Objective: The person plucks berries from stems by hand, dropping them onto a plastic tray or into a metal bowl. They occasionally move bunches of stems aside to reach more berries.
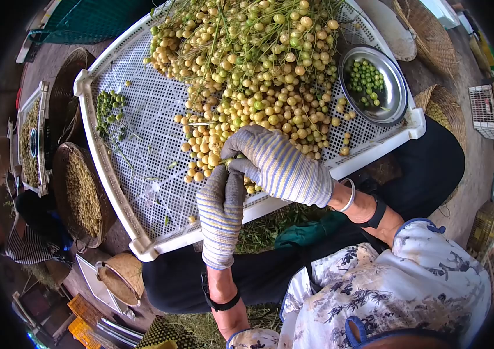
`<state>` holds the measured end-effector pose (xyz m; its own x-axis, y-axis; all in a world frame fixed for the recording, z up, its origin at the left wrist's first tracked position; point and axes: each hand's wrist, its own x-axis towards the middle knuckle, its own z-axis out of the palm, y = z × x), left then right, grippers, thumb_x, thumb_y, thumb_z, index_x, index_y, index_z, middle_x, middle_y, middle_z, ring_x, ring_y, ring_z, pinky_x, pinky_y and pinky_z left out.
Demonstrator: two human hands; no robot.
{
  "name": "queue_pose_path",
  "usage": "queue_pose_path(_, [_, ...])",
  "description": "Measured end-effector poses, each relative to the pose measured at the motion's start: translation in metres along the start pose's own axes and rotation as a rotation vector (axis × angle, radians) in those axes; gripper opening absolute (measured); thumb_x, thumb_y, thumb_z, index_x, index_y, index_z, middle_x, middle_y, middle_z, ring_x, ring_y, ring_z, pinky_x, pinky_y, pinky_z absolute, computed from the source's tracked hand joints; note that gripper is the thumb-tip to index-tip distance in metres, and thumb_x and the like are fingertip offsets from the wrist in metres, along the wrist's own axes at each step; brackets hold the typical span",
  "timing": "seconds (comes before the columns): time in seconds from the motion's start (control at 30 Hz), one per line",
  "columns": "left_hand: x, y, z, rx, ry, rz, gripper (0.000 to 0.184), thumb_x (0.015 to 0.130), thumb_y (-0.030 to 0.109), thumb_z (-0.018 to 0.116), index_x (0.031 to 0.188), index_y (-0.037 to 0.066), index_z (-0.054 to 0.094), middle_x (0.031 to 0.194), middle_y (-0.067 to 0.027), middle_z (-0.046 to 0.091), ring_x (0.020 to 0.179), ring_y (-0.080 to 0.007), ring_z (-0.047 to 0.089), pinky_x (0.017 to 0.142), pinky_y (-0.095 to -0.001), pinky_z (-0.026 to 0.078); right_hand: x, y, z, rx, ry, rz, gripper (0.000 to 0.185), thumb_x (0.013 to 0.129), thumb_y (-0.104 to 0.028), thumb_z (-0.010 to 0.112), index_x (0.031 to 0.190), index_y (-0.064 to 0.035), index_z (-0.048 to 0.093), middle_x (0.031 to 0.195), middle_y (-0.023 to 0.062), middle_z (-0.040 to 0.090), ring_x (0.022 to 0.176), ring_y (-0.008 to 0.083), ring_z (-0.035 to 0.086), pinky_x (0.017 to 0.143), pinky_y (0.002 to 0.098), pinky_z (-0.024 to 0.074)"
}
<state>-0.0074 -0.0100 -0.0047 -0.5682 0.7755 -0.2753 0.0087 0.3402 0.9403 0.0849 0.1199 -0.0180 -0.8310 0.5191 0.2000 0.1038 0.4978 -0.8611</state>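
Observation:
My left hand (222, 215), in a striped knitted glove with grey fingertips, is closed in a pinch at the near edge of the white perforated tray (142, 131). My right hand (284, 166), gloved the same way, comes in from the right, its fingertips pinched against those of the left. A small yellow-green bit shows between them, mostly hidden, and I cannot tell what it is. Loose round yellow fruits (203, 145) lie just beyond my fingers. Behind them rises a heap of stemmed fruit bunches (247, 52).
A metal bowl (398, 107) of small green fruits stands at the tray's right. A green cluster (109, 110) lies at its left. Woven baskets (63, 186) of fruit flank the tray. At far left sits another person in a striped top (31, 241).

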Motion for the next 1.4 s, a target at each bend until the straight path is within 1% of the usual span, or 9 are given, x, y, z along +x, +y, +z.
queue_pose_path(0.1, [0.002, -0.016, -0.002, 0.547, 0.089, 0.598, 0.015, 0.092, 0.004, 0.056, 0.101, -0.007, 0.061, 0.080, -0.0128, 0.061, 0.065, -0.0179, 0.060, 0.056, -0.0304, 0.047, -0.002, -0.002, 0.000, -0.074, -0.008, -0.026, 0.018, 0.084, -0.012, 0.066, 0.100, -0.0054, 0.060, 0.092, 0.0100, 0.061, 0.088, 0.0298, 0.060, 0.079, 0.0398, 0.0485])
queue_pose_path(0.17, [-0.006, -0.010, -0.003, 0.190, -0.103, 0.118, 0.015, 0.091, 0.002, 0.056, 0.104, -0.005, 0.060, 0.083, -0.0127, 0.062, 0.065, -0.0194, 0.060, 0.055, -0.0304, 0.047, -0.003, 0.000, -0.003, -0.152, -0.040, -0.097, 0.019, 0.084, -0.011, 0.065, 0.101, -0.0052, 0.060, 0.092, 0.0098, 0.061, 0.088, 0.0295, 0.060, 0.080, 0.0395, 0.0490])
queue_pose_path(0.3, [-0.006, 0.005, 0.005, -0.269, 0.043, -0.208, 0.022, 0.098, 0.017, 0.054, 0.086, 0.000, 0.060, 0.068, -0.0021, 0.056, 0.056, -0.0076, 0.050, 0.050, -0.0220, 0.040, -0.006, -0.004, -0.011, 0.123, -0.098, 0.015, 0.018, 0.086, -0.005, 0.064, 0.103, -0.0037, 0.059, 0.096, 0.0085, 0.063, 0.089, 0.0213, 0.063, 0.080, 0.0319, 0.0508])
queue_pose_path(0.73, [-0.001, 0.018, 0.010, -0.272, 0.214, -0.235, 0.032, 0.093, 0.033, 0.060, 0.092, 0.002, 0.067, 0.061, 0.0059, 0.051, 0.046, -0.0020, 0.040, 0.043, -0.0163, 0.029, -0.008, 0.020, -0.009, 1.065, 0.014, 0.480, 0.023, 0.090, -0.012, 0.064, 0.109, 0.0001, 0.061, 0.093, 0.0053, 0.066, 0.085, 0.0115, 0.063, 0.076, 0.0248, 0.0523])
queue_pose_path(0.9, [-0.009, 0.018, -0.002, -0.380, 0.028, -0.182, 0.038, 0.095, 0.036, 0.056, 0.090, -0.001, 0.065, 0.055, 0.0015, 0.049, 0.044, -0.0041, 0.037, 0.042, -0.0203, 0.024, 0.005, 0.015, -0.027, 0.033, 0.205, -0.065, 0.032, 0.090, -0.024, 0.066, 0.112, -0.0021, 0.064, 0.095, 0.0070, 0.070, 0.091, 0.0146, 0.064, 0.085, 0.0306, 0.0503])
queue_pose_path(1.0, [-0.008, 0.019, -0.001, -0.428, 0.033, -0.190, 0.037, 0.095, 0.034, 0.056, 0.090, -0.001, 0.066, 0.055, 0.0034, 0.048, 0.043, -0.0036, 0.037, 0.041, -0.0195, 0.024, 0.007, 0.004, -0.041, 0.564, -0.212, 0.284, 0.033, 0.090, -0.026, 0.066, 0.113, -0.0022, 0.065, 0.099, 0.0091, 0.071, 0.094, 0.0147, 0.065, 0.085, 0.0297, 0.0499])
queue_pose_path(1.07, [-0.007, 0.015, 0.001, -0.445, 0.010, -0.193, 0.036, 0.095, 0.033, 0.055, 0.091, -0.001, 0.066, 0.055, 0.0044, 0.048, 0.043, -0.0033, 0.037, 0.042, -0.0192, 0.025, 0.012, 0.001, -0.040, 0.473, -0.358, 0.215, 0.036, 0.089, -0.028, 0.066, 0.116, -0.0033, 0.065, 0.101, 0.0111, 0.071, 0.089, 0.0179, 0.067, 0.082, 0.0295, 0.0502])
queue_pose_path(1.37, [-0.012, 0.012, 0.010, -0.222, 0.113, -0.165, 0.032, 0.096, 0.027, 0.056, 0.082, 0.000, 0.067, 0.057, 0.0041, 0.050, 0.049, -0.0034, 0.043, 0.047, -0.0204, 0.033, -0.008, 0.008, -0.006, 0.046, -0.118, 0.122, 0.033, 0.091, -0.027, 0.062, 0.108, 0.0015, 0.063, 0.091, 0.0072, 0.069, 0.080, 0.0161, 0.064, 0.078, 0.0314, 0.0511])
queue_pose_path(1.4, [-0.013, 0.012, 0.009, -0.215, 0.110, -0.160, 0.033, 0.096, 0.027, 0.056, 0.081, 0.000, 0.066, 0.058, 0.0038, 0.050, 0.049, -0.0035, 0.044, 0.047, -0.0207, 0.033, -0.010, 0.012, -0.008, 0.293, -0.125, 0.214, 0.035, 0.092, -0.028, 0.062, 0.110, 0.0019, 0.061, 0.092, 0.0065, 0.068, 0.080, 0.0154, 0.064, 0.077, 0.0301, 0.0511])
